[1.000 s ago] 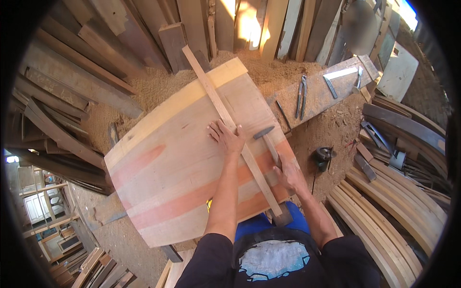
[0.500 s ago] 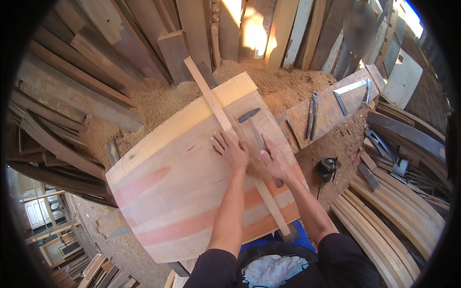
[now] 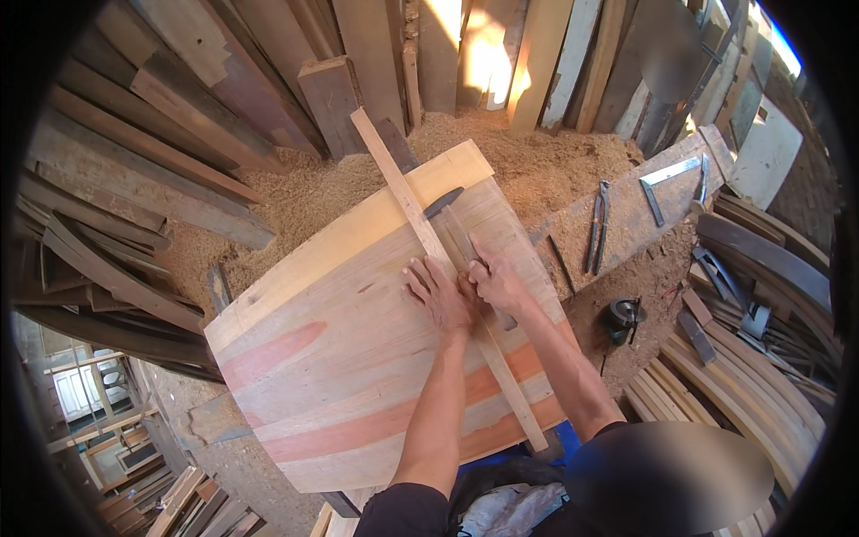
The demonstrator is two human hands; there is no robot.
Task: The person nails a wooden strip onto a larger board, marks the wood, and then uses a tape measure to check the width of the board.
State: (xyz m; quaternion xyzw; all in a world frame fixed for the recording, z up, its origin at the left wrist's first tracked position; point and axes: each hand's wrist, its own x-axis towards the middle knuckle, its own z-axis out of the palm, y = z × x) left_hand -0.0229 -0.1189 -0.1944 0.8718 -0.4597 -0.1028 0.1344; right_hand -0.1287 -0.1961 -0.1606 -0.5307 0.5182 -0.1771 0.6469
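Observation:
A long narrow wooden strip (image 3: 394, 174) lies slanted across a broad, curved-edged wooden panel (image 3: 358, 340). The panel has reddish streaks and a yellow board along its far edge. My left hand (image 3: 445, 300) rests across the middle of the strip, fingers spread over the panel and thumb towards the right side. My right hand (image 3: 499, 282) is closed round the wooden handle of a hammer (image 3: 458, 228), just right of the strip. The hammer's dark head lies close to the strip, near the yellow board. Whether anything small sits between my hands is hidden.
Pincers (image 3: 598, 228), a metal square (image 3: 658, 191) and a thin dark rod (image 3: 563, 264) lie on a sawdust-covered plank (image 3: 617, 192) at right. A dark green round tool (image 3: 624, 318) stands on the ground. Boards (image 3: 385, 72) lean behind; curved timbers (image 3: 761, 394) pile up at right.
The hammer and my right hand have moved left and slightly up, closer to the strip and my left hand. My left hand stays on the strip. The view has shifted slightly.

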